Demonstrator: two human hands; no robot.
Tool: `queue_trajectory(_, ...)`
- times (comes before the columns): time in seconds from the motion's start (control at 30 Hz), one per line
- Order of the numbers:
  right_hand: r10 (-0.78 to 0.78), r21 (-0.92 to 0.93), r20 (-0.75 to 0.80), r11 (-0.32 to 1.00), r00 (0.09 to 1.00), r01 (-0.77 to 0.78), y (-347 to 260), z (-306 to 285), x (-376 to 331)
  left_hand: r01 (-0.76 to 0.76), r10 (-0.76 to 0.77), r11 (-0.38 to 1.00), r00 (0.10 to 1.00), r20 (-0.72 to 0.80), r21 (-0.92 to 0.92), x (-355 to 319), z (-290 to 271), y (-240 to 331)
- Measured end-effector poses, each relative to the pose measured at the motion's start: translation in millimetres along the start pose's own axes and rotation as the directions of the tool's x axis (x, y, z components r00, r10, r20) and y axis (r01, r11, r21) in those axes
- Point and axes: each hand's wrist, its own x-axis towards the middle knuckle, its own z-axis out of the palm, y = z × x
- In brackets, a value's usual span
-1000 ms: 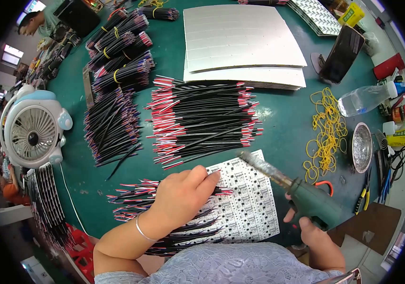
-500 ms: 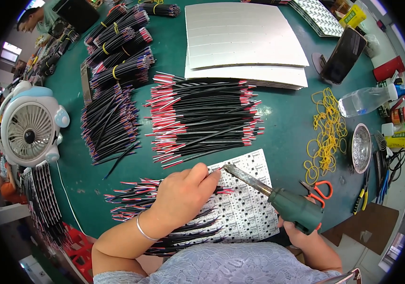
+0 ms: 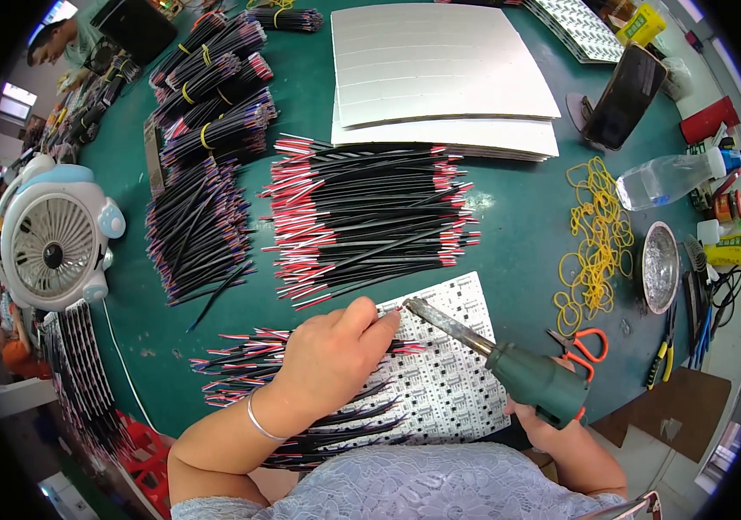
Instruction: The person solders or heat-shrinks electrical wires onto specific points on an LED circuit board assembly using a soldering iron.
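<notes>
A white sheet of small circuit boards lies on the table in front of me. My left hand is closed in a pinch at its upper edge, on a thin wire whose reddish end just shows past the fingertips. In my right hand is a green-bodied soldering gun, partly hiding the fingers. Its long metal barrel slants up and left, the tip close beside the wire end. Several black wires with red, white and blue ends lie across the sheet's left part, under my left wrist.
Beyond the sheet lie loose black wires, tied wire bundles and stacked white panels. At right are yellow rubber bands, a metal bowl, orange-handled cutters, a bottle and a phone. A fan stands left.
The whole view has shifted slightly. The soldering gun's tip sits a touch further left, and my left hand keeps its pinch at almost the same spot.
</notes>
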Motion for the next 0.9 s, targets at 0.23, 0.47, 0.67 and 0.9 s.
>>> queue_trajectory(0.23,0.201,0.470,-0.016,0.866,0.979,-0.171,-8,1,-2,0.005,-0.005,1.000,1.000,0.002,0.003,-1,-2,0)
queue_trajectory(0.47,0.156,0.241,0.011,0.958,0.988,-0.154,-1,1,-8,-0.023,0.025,0.999,0.999,0.038,-0.043,3,-4,-6)
queue_trajectory(0.67,0.287,0.332,-0.020,0.905,0.958,-0.265,-13,4,-4,-0.022,0.024,0.999,0.998,0.056,-0.036,5,-6,-6)
queue_trajectory(0.9,0.176,0.156,0.001,0.972,0.984,-0.174,-1,1,-14,-0.038,0.038,0.999,0.999,0.033,-0.021,5,-5,-6)
